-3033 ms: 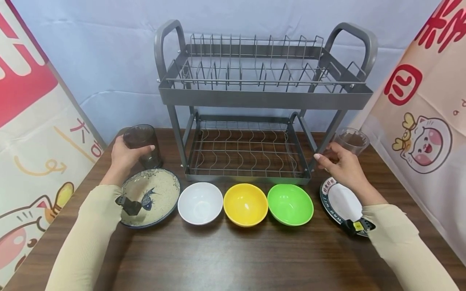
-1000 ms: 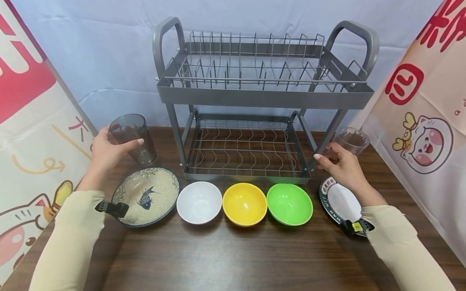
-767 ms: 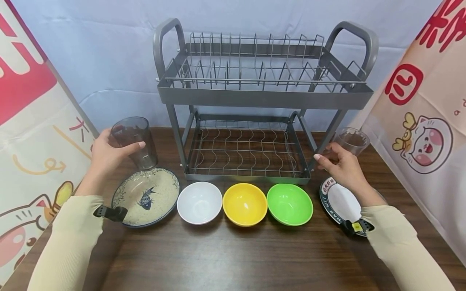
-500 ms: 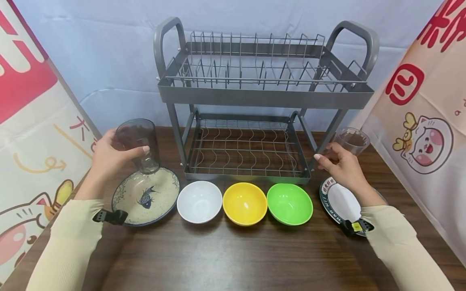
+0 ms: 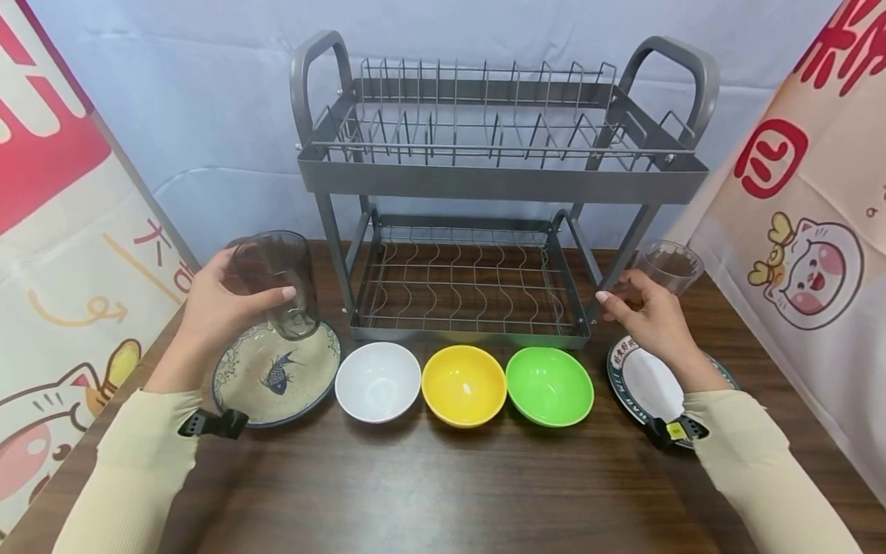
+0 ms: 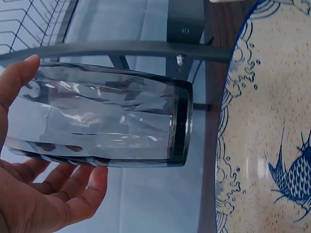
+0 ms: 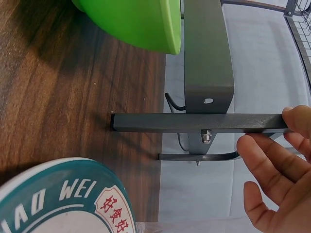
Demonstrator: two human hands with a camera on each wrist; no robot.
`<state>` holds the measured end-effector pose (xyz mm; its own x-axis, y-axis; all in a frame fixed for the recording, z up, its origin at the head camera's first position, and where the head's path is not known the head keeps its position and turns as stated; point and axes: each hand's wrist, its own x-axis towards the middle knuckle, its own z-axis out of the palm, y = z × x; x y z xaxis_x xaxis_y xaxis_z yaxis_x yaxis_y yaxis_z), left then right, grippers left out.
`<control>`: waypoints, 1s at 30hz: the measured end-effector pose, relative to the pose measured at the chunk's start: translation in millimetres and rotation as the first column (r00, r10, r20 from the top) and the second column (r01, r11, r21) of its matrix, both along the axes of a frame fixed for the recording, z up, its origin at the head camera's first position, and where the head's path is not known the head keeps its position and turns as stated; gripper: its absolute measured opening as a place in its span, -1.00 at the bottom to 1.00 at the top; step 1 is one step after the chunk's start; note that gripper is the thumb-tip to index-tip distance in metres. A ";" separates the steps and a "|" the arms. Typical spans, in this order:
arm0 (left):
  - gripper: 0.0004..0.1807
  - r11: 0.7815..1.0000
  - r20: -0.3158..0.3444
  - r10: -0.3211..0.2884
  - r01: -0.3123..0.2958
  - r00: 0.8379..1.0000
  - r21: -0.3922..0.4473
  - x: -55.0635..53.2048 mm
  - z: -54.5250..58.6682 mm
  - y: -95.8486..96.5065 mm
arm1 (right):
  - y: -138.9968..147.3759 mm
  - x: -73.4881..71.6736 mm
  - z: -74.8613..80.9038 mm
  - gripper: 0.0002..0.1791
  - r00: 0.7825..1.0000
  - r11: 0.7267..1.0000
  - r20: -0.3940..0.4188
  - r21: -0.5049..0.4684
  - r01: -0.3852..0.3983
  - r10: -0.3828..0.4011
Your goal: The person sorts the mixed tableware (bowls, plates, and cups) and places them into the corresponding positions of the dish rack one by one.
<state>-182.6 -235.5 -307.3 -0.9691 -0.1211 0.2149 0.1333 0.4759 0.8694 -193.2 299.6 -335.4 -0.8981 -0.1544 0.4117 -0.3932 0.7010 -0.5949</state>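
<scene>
The wood-grain table (image 5: 450,492) supports a gray two-tier dish rack (image 5: 505,185) at its rear. A pale blue-white fabric backdrop (image 5: 208,92) hangs behind the rack. A printed left panel (image 5: 41,308) and a printed right panel (image 5: 803,308) bound the side edges of the table, which converge toward the rear.

The left hand (image 5: 218,304) grips a smoked drinking glass (image 5: 280,261), thumb on one side and fingers on the other. The glass is off the table, to the left of the rack; its base is apart from the fish-pattern plate (image 6: 262,121) in the left wrist view. The right hand (image 5: 654,319) pinches the right front leg (image 7: 165,123) of the rack between thumb and fingers.

A white bowl (image 5: 378,382), a yellow bowl (image 5: 464,387) and a green bowl (image 5: 550,387) stand in a row just before the lower tier. The fish-pattern plate lies just beside the white bowl. A gap separates the green bowl from the lettered plate (image 5: 647,381). A clear glass (image 5: 670,261), partly hidden by the right hand, is right of the rack. Bare tabletop extends from the bowl row to the near limit of the head view.
</scene>
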 end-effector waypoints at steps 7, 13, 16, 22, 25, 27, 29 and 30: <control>-0.10 0.994 0.008 0.049 -0.048 0.999 -0.102 7.4 5.3 1.6 | -3.1 -1.9 -0.6 -0.74 1.000 1.000 -0.025 0.003 0.004 -0.004; -0.12 0.991 -0.037 0.032 -0.037 0.999 -0.131 12.8 6.0 7.4 | -4.6 -3.5 -0.6 -0.75 1.000 1.000 -0.028 -0.003 0.003 -0.004; -0.14 0.990 -0.063 0.021 -0.030 0.998 -0.141 16.0 6.0 11.7 | -5.0 -3.3 -0.4 -0.73 1.000 1.000 -0.025 0.000 0.005 -0.005; -0.23 0.994 -0.113 -0.003 -0.009 0.994 -0.106 21.5 5.5 20.4 | -5.3 -4.9 2.2 -0.69 1.000 1.000 -0.011 0.008 0.002 -0.002; -0.25 0.996 -0.143 -0.027 0.014 0.989 -0.091 23.0 4.8 25.7 | -2.8 -3.7 2.5 -0.66 1.000 1.000 0.008 -0.002 0.006 -0.006; -0.24 0.995 -0.158 -0.042 0.027 0.987 -0.096 23.8 4.2 29.1 | -0.8 -2.4 1.3 -0.64 1.000 1.000 0.018 -0.009 0.014 -0.014; -0.24 0.995 -0.164 -0.049 0.034 0.985 -0.093 24.5 4.5 32.1 | 0.2 -1.8 -0.3 -0.64 1.000 1.000 0.015 -0.018 0.018 -0.018; -0.24 0.995 -0.168 -0.051 0.035 0.985 -0.096 24.8 4.8 33.4 | 0.4 -1.5 -1.0 -0.65 1.000 1.000 0.014 -0.019 0.019 -0.019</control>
